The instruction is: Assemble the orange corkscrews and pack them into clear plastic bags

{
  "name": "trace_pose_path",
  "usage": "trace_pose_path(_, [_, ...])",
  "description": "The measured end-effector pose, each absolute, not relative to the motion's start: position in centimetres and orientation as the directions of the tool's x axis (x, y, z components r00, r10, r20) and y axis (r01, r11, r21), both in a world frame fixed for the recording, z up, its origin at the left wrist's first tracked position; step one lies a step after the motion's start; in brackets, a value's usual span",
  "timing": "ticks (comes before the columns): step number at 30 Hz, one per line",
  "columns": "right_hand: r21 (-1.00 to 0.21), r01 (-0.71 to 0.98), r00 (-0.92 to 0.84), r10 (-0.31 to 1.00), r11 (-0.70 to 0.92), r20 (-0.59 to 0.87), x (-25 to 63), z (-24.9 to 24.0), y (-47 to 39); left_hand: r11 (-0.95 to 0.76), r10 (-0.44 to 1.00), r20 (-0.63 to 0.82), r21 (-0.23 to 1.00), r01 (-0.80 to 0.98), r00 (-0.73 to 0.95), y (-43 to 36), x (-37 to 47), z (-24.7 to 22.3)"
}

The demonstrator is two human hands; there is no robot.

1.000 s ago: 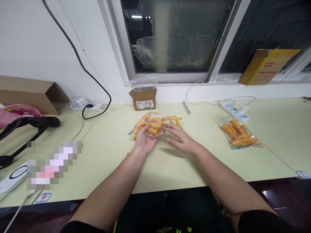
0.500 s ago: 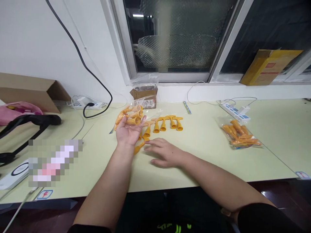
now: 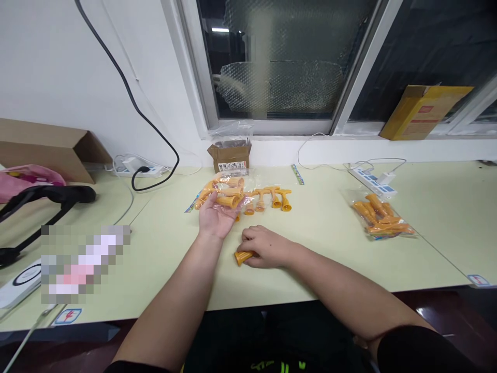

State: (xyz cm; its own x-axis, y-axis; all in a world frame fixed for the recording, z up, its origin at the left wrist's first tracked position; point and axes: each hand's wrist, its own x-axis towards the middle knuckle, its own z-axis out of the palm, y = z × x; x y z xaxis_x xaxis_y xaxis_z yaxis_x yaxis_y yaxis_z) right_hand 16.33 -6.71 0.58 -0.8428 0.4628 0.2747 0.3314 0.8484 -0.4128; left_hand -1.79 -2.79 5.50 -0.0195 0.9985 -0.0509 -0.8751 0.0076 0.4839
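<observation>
My left hand (image 3: 218, 220) holds a clear plastic bag (image 3: 227, 194) from below, palm up. Inside it lie several yellow-orange plastic pieces with fluted, hollow flared ends. Closer to me, my right hand (image 3: 267, 247) is closed around one such yellow plastic piece (image 3: 243, 257); its flared end sticks out to the left and my fingers hide the rest. Behind the hands, several loose yellow T-shaped pieces (image 3: 276, 198) lie in a row on the table, partly covered by the bag.
A filled bag of yellow pieces (image 3: 382, 215) lies to the right, near a power strip (image 3: 373, 180). Against the wall stands a small cardboard box (image 3: 232, 155). On the left are a black strap-like frame (image 3: 58, 194), a black cable (image 3: 155, 124) and a white device (image 3: 23, 285). The table (image 3: 310, 259) is pale green.
My right hand has closed on a yellow piece and drawn it toward me. My left hand has moved right with the bag, which now hangs over part of the row.
</observation>
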Motion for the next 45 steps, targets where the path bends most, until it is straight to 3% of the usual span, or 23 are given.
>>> trace_pose_path(3, [-0.655,0.225,-0.825,0.498,0.722,0.266,18.4,1.3,-6.2,0.027,0.997,-0.073,0.493,-0.870,-0.010,-2.6,-1.6,5.1])
trace_pose_path(5, [-0.827,0.135,-0.762,0.591,0.545,0.265,20.0,1.9,-5.4,0.035,0.997,-0.082,0.498,-0.867,-0.006,-2.6,-1.5,5.0])
trace_pose_path(7, [-0.928,-0.059,-0.618,0.716,0.369,0.324,21.6,2.6,-4.4,0.048,0.996,-0.095,0.511,-0.858,-0.001,-2.7,-1.4,5.0])
trace_pose_path(11, [-0.855,-0.455,-0.164,0.921,0.247,0.354,24.0,3.8,-2.3,0.052,0.994,-0.109,0.540,-0.840,-0.009,-2.8,-1.2,5.1])
trace_pose_path(15, [-0.876,-0.374,0.098,0.952,0.306,0.290,24.8,4.5,-1.4,0.036,0.994,-0.110,0.556,-0.830,-0.030,-2.9,-1.0,5.0])
trace_pose_path(24, [-0.944,-0.012,-0.127,0.936,0.331,0.329,22.4,3.4,-2.4,0.043,0.993,-0.114,0.580,-0.814,-0.029,-3.0,-0.4,4.9])
trace_pose_path(30, [-0.950,-0.279,-0.097,0.980,0.142,0.175,22.5,3.7,-1.9,0.098,0.992,-0.122,0.603,-0.792,0.030,-3.0,-0.3,4.6])
trace_pose_path(34, [-0.934,-0.355,-0.290,0.955,-0.051,0.058,22.4,4.1,-2.2,0.166,0.985,-0.137,0.613,-0.772,0.104,-3.1,0.2,4.3])
trace_pose_path(37, [-0.914,-0.386,-0.415,0.909,-0.128,0.048,22.1,4.0,-2.6,0.251,0.968,-0.175,0.614,-0.749,0.182,-3.3,0.4,4.1])
trace_pose_path(42, [-0.921,-0.384,-0.458,0.880,-0.070,0.124,21.8,3.1,-2.4,0.269,0.962,-0.143,0.622,-0.735,0.231,-3.5,0.6,4.1])
trace_pose_path(45, [-0.966,-0.233,-0.374,0.906,0.116,0.199,21.6,2.4,-2.0,0.248,0.968,-0.122,0.621,-0.744,0.221,-3.5,0.9,3.9])
